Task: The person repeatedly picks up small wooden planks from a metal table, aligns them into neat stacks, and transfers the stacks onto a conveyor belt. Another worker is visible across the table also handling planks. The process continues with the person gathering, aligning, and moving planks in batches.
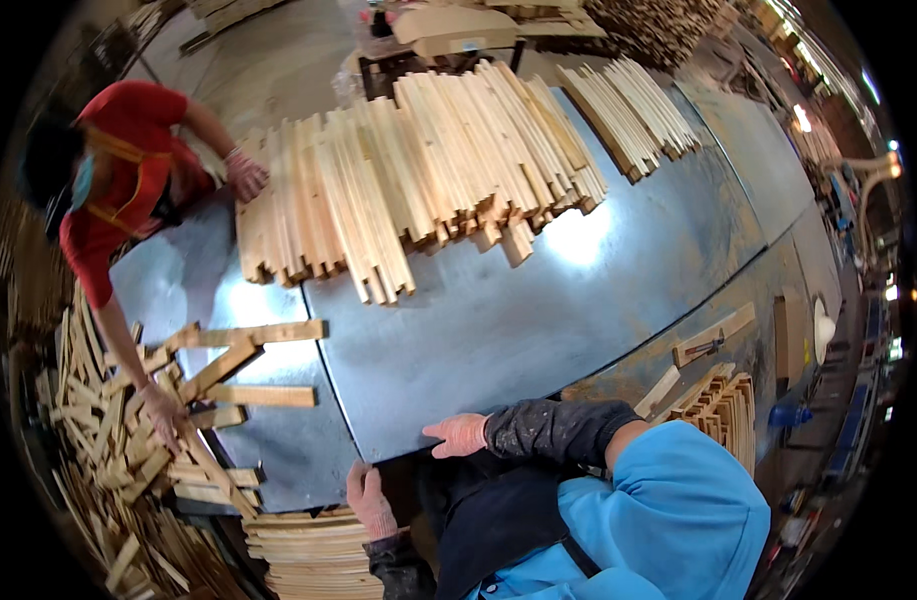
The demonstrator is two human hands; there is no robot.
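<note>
My right hand (458, 435), in a pinkish glove with a dark sleeve cover, lies flat on the near edge of the grey metal table (498, 330) and holds nothing. My left hand (370, 500), gloved the same way, is lower and to the left at the table's edge. It sits just above a stack of wooden slats (308, 555) and is empty as well. A large pile of long pale wooden sticks (408, 180) lies across the far side of the table, well beyond both hands.
A co-worker in a red top (128, 170) stands at the left, one hand (246, 175) on the big pile, the other (163, 410) among loose wood pieces (228, 370). A second bundle of sticks (628, 115) lies far right. More slats (723, 405) are stacked at the right edge.
</note>
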